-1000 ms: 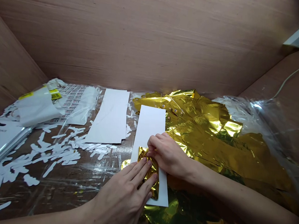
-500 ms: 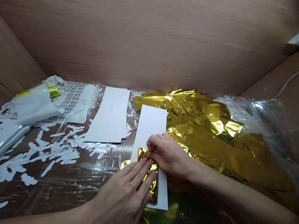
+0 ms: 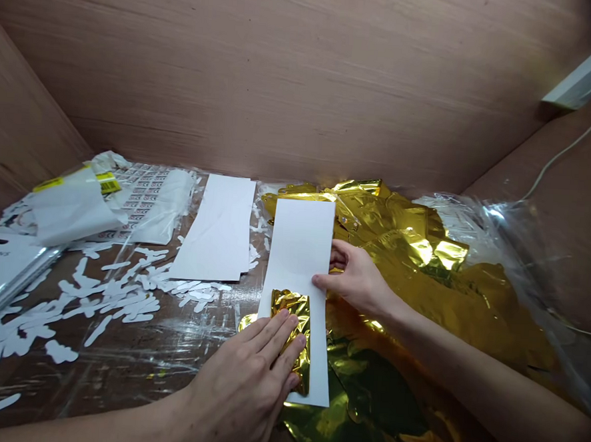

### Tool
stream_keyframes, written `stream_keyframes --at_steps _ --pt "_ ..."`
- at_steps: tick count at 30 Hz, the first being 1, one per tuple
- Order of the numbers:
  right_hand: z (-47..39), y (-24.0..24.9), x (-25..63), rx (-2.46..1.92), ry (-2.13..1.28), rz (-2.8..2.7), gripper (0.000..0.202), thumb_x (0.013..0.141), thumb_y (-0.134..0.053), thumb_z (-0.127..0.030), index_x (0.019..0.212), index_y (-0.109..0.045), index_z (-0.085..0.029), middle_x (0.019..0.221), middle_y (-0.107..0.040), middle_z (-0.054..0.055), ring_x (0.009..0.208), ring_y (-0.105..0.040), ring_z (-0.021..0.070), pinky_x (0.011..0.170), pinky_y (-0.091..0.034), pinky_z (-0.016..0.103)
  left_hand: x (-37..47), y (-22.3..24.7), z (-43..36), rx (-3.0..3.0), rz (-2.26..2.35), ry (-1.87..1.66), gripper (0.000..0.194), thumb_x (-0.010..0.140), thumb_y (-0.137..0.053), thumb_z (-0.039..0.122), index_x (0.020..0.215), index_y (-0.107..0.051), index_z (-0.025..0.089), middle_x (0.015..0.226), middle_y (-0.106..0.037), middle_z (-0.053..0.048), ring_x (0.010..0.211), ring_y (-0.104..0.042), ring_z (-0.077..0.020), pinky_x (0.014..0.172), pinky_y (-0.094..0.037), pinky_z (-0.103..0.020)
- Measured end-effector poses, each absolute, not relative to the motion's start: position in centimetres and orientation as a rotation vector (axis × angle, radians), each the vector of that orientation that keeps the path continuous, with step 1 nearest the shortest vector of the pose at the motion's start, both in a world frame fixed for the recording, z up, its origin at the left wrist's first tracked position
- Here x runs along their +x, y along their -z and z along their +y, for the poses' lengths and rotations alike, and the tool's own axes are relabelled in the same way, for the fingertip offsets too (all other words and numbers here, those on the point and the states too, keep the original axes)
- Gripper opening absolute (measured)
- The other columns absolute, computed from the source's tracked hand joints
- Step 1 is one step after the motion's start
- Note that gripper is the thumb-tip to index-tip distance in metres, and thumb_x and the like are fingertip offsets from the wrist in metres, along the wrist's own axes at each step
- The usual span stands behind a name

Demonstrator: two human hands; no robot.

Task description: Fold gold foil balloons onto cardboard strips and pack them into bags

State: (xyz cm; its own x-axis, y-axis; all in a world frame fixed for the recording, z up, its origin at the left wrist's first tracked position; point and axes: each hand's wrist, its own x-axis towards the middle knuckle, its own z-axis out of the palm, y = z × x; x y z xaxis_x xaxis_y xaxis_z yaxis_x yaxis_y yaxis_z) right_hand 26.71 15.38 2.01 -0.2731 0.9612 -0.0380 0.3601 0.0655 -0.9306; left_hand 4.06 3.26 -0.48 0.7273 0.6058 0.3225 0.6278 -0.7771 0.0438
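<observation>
A folded gold foil piece lies on the lower half of a long white card. My left hand rests flat on the foil with its fingers stretched out, pressing it against the card. At the card's right edge, my right hand has its thumb on top and its fingers at or behind the edge, gripping the card. The card's upper end is slightly nearer the camera side of a gold foil heap.
More white cards lie left of centre. White paper slips are scattered at the left, near a sticker sheet and a silvery package. Dark gold foil spreads at the lower right. Wooden panels enclose the back and sides.
My right hand has left the top of the foil and moved right, taking hold of the card's edge. The card has turned slightly more upright. My left hand stays on the foil.
</observation>
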Motion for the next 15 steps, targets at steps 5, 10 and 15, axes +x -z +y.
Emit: stream_keyframes --at_steps 5,10,15 --pt "15.0 -2.5 26.9 -1.331 -1.047 -2.0 0.012 0.072 -0.074 -0.019 0.083 -0.075 -0.014 0.081 -0.074 0.004 0.074 -0.069 0.0206 0.064 -0.054 0.028 4.1 0.7 3.2 -2.839 -1.018 0.512 0.046 0.103 -0.045 0.028 0.142 -0.06 0.009 0.151 -0.053 -0.019 0.139 -0.052 -0.0328 0.117 -0.037 -0.045" --pt "14.6 -1.4 28.2 -0.974 -0.555 -2.399 0.015 0.09 -0.061 -0.019 0.086 -0.076 -0.017 0.092 -0.078 0.006 0.08 -0.07 0.0195 0.074 -0.054 0.03 4.1 0.5 3.4 -2.93 -1.05 0.567 0.044 0.1 -0.048 0.026 0.139 -0.061 0.01 0.144 -0.061 -0.018 0.129 -0.059 -0.0311 0.114 -0.039 -0.045" --pt "13.4 -2.5 28.9 -0.698 -0.494 -2.748 0.033 0.096 -0.049 -0.013 0.114 -0.076 -0.02 0.13 -0.071 0.009 0.112 -0.069 0.0217 0.098 -0.052 0.036 4.1 1.3 3.6 -3.032 -0.962 0.763 0.024 0.093 -0.057 0.019 0.111 -0.072 0.024 0.115 -0.076 -0.003 0.114 -0.065 -0.0259 0.116 -0.037 -0.043"
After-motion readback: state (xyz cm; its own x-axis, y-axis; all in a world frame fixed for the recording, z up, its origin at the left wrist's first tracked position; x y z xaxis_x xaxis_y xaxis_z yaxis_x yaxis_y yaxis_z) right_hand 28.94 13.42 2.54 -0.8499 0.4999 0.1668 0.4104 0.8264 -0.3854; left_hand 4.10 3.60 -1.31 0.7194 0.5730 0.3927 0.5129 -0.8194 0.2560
